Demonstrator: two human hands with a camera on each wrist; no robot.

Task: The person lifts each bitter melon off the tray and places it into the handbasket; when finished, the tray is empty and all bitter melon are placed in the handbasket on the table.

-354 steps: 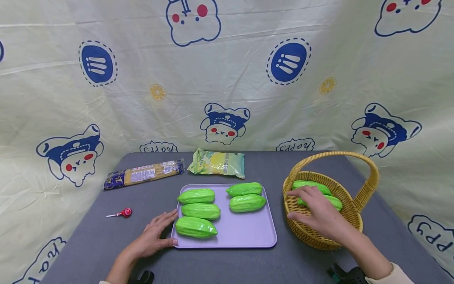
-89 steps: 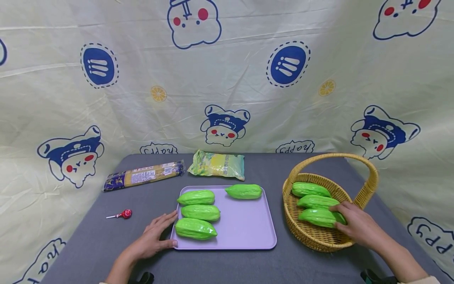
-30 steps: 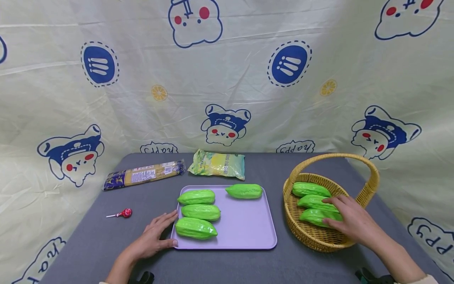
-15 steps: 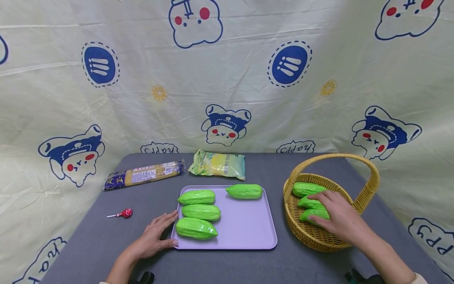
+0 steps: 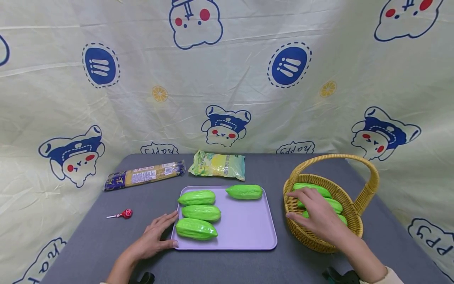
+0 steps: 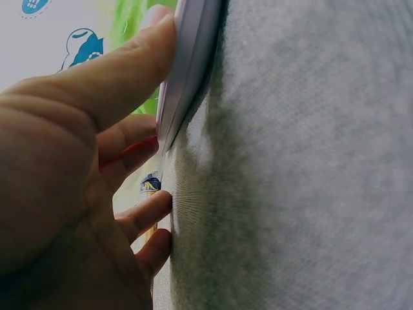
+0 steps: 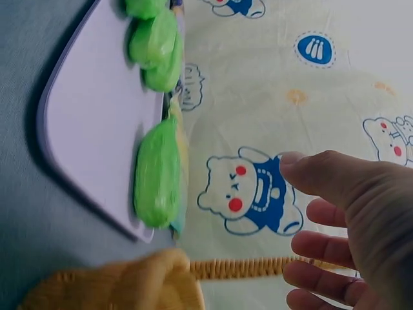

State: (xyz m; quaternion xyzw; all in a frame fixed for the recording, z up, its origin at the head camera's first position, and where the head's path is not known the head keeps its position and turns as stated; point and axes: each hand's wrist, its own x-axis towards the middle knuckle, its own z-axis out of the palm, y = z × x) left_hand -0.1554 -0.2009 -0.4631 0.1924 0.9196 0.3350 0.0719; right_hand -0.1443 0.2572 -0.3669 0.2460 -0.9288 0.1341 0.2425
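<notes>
My left hand (image 5: 152, 236) rests at the left edge of the lilac tray (image 5: 244, 233), fingers stretched along it. In the left wrist view the thumb (image 6: 139, 68) presses on the rim. Three ridged green gourds (image 5: 200, 212), like bitter melons, lie in a column on the tray's left side. One more gourd (image 5: 244, 191) lies at its back right, also seen in the right wrist view. My right hand (image 5: 317, 215) hovers over the wicker basket (image 5: 308, 243), fingers spread and holding nothing. Beneath it lie three gourds (image 5: 335, 205), partly hidden by the hand.
Behind the tray lie a long pack of noodles (image 5: 145, 174) and a green and yellow packet (image 5: 218, 165). A red lollipop (image 5: 126, 213) lies at the left. The basket's tall handle (image 5: 370, 185) arches over it. A printed cloth (image 5: 227, 90) hangs behind the table.
Earlier, the tray's right side held two gourds and the basket two; now the tray's right side has one and the basket three. My right hand has let go and moved left. The left hand stays put.
</notes>
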